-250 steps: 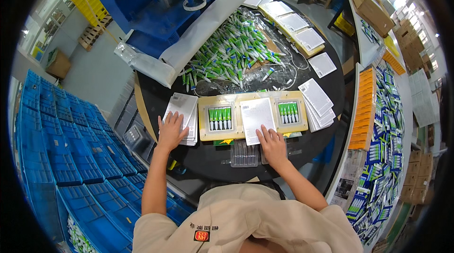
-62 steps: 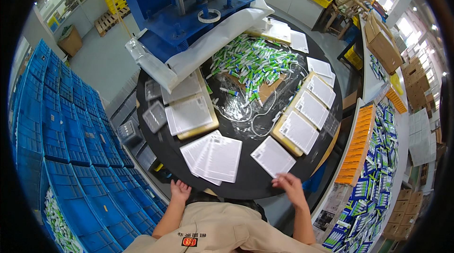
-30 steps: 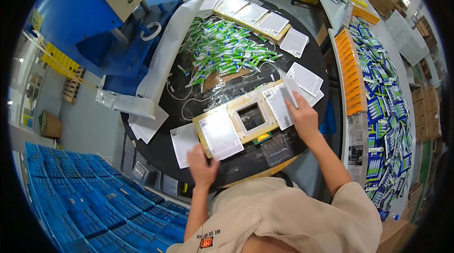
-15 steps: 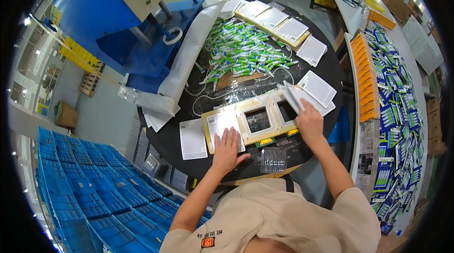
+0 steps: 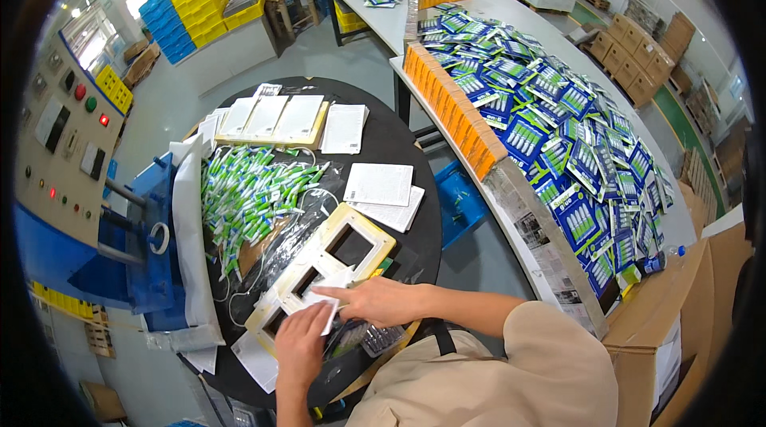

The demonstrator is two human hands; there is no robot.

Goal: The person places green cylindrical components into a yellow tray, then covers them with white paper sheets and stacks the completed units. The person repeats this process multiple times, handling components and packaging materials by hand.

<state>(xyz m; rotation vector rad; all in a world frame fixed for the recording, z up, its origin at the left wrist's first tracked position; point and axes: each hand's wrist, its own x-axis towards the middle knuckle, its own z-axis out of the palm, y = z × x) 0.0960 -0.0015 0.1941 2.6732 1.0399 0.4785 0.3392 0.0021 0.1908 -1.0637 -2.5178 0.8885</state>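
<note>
Over the middle opening of a cream frame (image 5: 372, 225) with window cut-outs, both hands meet at a white printed card (image 5: 338, 277). My left hand (image 5: 299, 345) grips its near edge with bent fingers. My right hand (image 5: 381, 302) has its index finger stretched across the card and its other fingers curled; the hands partly hide the card, so I cannot tell whether it is one sheet or several. Beyond the frame's right end lie more white cards (image 5: 379, 184). Another white card (image 5: 257, 361) rests beside the frame's near left end.
A heap of green-and-white tubes (image 5: 251, 195) covers the round black table's (image 5: 421, 179) far left part. Behind it, a second frame (image 5: 311, 136) carries white cards. A blue press (image 5: 152, 267) stands left; blister packs (image 5: 550, 140) cover the right-hand table behind orange boxes (image 5: 455, 112).
My view has turned right. The left hand has left its flat pose on the frame's left card, that window now shows bare, and the right hand has moved left to join it.
</note>
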